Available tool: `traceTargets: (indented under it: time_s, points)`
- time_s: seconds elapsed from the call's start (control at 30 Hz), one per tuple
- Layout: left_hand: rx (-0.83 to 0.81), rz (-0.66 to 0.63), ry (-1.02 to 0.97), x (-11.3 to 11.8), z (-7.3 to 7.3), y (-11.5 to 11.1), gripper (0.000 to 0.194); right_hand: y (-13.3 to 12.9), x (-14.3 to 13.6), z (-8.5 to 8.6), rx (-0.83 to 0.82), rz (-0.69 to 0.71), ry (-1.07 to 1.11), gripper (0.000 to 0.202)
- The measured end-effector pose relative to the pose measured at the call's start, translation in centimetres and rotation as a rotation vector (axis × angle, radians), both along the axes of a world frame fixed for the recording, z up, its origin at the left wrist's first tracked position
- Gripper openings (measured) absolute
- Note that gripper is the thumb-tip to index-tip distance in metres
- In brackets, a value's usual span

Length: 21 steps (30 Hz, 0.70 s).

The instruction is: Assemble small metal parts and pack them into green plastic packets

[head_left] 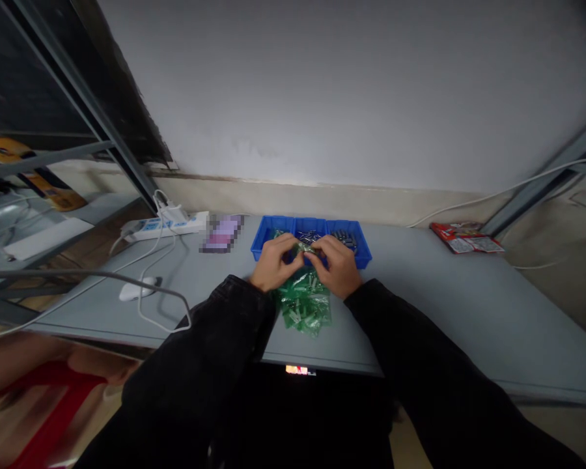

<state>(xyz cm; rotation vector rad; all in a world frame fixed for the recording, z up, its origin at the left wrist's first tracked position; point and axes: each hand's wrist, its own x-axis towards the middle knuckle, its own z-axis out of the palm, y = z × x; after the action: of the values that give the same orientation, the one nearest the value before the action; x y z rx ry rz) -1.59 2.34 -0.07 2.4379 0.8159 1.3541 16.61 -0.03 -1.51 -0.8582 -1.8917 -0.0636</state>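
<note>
Both hands meet just in front of a blue divided tray (pixel 364 253), fingers pinched around a small clear plastic bag (pixel 305 247). My left hand (pixel 276 262) grips its left side and my right hand (pixel 336 266) its right side. What is inside this bag is too small to make out. Below the hands lies a pile of green-tinted plastic bags (pixel 305 306) with small pale pieces in them. Small metal parts (pixel 310 237) fill the tray's middle compartment, and grey metal pieces (pixel 344 238) lie in the right one. The left compartment is partly covered by my hand.
Left of the tray are a blurred purple phone-like object (pixel 223 234), a white power strip (pixel 176 225) with cables, and a white mouse (pixel 137 289). A red packet (pixel 466 238) rests at the far right. Metal frame posts stand at both sides, with a wall behind.
</note>
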Motion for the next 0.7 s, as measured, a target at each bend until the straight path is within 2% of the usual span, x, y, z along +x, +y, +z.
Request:
traceTargets:
  time_s: [0.33, 0.43, 0.7]
  points:
    - [-0.068, 0.057, -0.044, -0.1, -0.74, 0.45, 0.021, 0.53, 0.38, -0.27, 0.027, -0.049, 0.058, 0.016]
    - [-0.043, 0.059, -0.066, -0.1, -0.8, 0.58, 0.019, 0.49, 0.36, -0.19, 0.048, -0.062, 0.08, 0.018]
    - [-0.011, 0.087, -0.078, -0.2, -0.63, 0.67, 0.015, 0.43, 0.25, -0.18, 0.046, -0.013, 0.082, 0.015]
